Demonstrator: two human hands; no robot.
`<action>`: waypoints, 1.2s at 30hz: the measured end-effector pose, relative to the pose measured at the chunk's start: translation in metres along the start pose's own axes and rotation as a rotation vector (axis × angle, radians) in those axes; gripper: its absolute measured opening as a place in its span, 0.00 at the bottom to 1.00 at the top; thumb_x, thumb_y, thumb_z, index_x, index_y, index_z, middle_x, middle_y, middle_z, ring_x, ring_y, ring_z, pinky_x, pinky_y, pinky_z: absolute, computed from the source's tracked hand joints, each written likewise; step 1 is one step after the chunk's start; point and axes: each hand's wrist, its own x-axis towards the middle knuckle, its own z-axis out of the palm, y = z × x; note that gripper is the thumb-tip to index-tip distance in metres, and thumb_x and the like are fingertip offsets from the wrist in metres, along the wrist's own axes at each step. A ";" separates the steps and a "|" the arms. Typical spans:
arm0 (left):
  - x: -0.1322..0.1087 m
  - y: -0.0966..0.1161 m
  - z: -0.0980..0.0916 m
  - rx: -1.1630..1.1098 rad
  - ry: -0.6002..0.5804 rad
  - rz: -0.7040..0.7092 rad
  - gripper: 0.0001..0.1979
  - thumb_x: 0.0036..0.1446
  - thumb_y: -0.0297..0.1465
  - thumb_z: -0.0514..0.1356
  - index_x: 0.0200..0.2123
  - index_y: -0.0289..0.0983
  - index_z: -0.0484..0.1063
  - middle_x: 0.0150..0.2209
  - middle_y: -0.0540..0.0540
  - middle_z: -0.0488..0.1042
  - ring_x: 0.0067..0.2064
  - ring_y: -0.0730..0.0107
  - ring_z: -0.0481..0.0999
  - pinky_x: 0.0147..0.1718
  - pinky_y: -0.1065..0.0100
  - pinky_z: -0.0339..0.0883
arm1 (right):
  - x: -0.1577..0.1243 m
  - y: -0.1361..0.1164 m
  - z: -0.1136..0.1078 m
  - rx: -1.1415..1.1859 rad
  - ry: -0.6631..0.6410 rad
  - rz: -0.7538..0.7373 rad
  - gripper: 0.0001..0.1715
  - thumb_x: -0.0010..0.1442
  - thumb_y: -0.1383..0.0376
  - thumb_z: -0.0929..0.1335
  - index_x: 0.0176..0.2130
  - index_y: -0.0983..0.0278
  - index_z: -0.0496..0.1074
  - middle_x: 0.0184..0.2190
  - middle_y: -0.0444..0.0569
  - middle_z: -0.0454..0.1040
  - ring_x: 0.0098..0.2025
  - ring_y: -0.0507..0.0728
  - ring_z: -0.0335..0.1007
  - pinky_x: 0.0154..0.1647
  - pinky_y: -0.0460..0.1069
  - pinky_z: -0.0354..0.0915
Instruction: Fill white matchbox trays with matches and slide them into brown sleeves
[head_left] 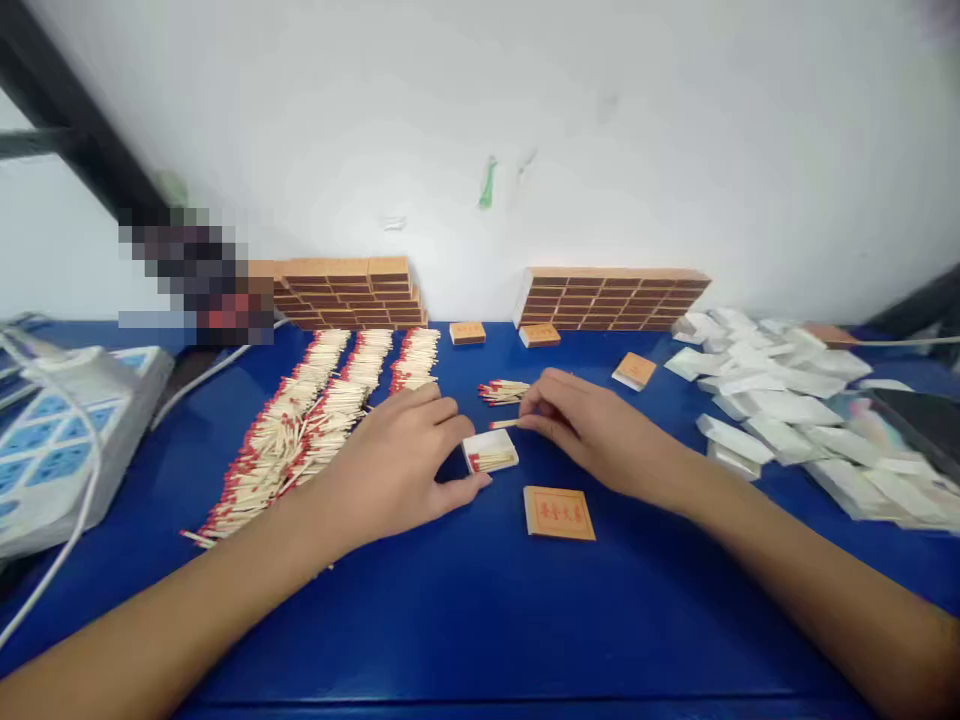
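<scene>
My left hand (416,455) holds a small white matchbox tray (480,443) at its left end, thumb in front and fingers behind. Several red-headed matches (491,462) lie along the near side of that tray. With fingertips pinched, my right hand (566,415) grips a match (503,424) just above the tray's far edge, its red head pointing left. Behind the tray is a small pile of matches (504,391). An orange matchbox sleeve (559,513) with printed characters lies flat in front of my right hand.
Long rows of matches (292,430) cover the left. Stacked matchboxes (337,292) and another stack (611,298) stand along the wall. White trays (787,400) are heaped at right. A power strip (75,440) with cables sits far left on the blue table (465,620).
</scene>
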 end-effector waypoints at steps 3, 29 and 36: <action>-0.001 0.001 -0.001 -0.005 0.005 0.011 0.15 0.65 0.42 0.66 0.42 0.35 0.80 0.36 0.46 0.77 0.44 0.56 0.76 0.47 0.53 0.71 | -0.001 -0.014 0.006 0.011 -0.075 -0.047 0.06 0.73 0.69 0.65 0.41 0.61 0.70 0.42 0.49 0.74 0.37 0.55 0.70 0.37 0.50 0.63; 0.000 0.002 0.002 0.011 0.020 0.016 0.15 0.65 0.43 0.67 0.42 0.36 0.80 0.35 0.46 0.77 0.44 0.56 0.76 0.45 0.55 0.71 | 0.011 0.019 0.013 0.024 0.071 0.092 0.06 0.70 0.63 0.70 0.38 0.61 0.75 0.30 0.43 0.68 0.29 0.53 0.63 0.33 0.50 0.60; 0.000 0.001 0.002 0.016 0.023 0.016 0.15 0.65 0.43 0.66 0.43 0.36 0.81 0.35 0.46 0.77 0.44 0.56 0.76 0.46 0.54 0.72 | 0.008 0.018 0.007 -0.001 0.038 0.074 0.06 0.72 0.63 0.68 0.40 0.61 0.73 0.32 0.45 0.70 0.32 0.55 0.65 0.34 0.50 0.60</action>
